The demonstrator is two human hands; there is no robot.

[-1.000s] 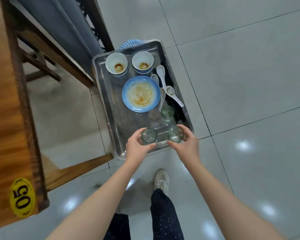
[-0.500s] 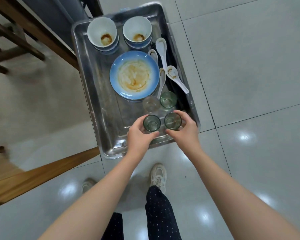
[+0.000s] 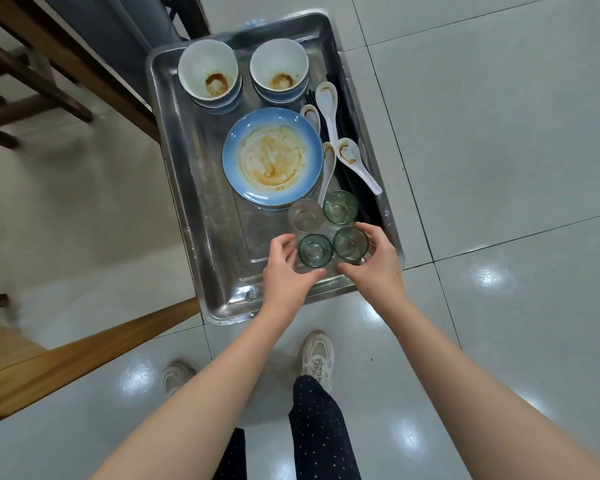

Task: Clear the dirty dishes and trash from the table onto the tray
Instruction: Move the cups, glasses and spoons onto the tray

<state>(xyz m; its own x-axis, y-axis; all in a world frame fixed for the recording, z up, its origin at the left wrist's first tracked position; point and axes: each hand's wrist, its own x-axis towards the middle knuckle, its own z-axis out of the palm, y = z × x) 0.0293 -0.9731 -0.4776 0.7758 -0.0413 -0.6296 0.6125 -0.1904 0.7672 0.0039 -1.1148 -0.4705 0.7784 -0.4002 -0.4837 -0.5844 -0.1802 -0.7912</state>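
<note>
A steel tray [image 3: 201, 209] holds two stained white bowls [image 3: 208, 72] [image 3: 278, 69], a dirty blue plate [image 3: 272, 157], several white spoons [image 3: 352, 157] and black chopsticks [image 3: 352, 183]. A clear glass [image 3: 305, 215] and a green glass [image 3: 340, 206] stand near the tray's front right. My left hand [image 3: 284, 271] curls round another green glass [image 3: 315, 250]. My right hand [image 3: 374, 261] curls round a fourth glass [image 3: 350, 242]. Both glasses stand low over the tray floor, side by side.
Wooden table and chair frames [image 3: 66, 74] stand to the left of the tray, with a wooden beam [image 3: 84, 355] at lower left. Glossy grey floor tiles [image 3: 499, 133] spread to the right. My shoes [image 3: 317, 355] are just below the tray's front edge.
Both hands have carried the two green glasses forward and down into the tray, beside the other two glasses. The view has swung away from the table toward the tray.
</note>
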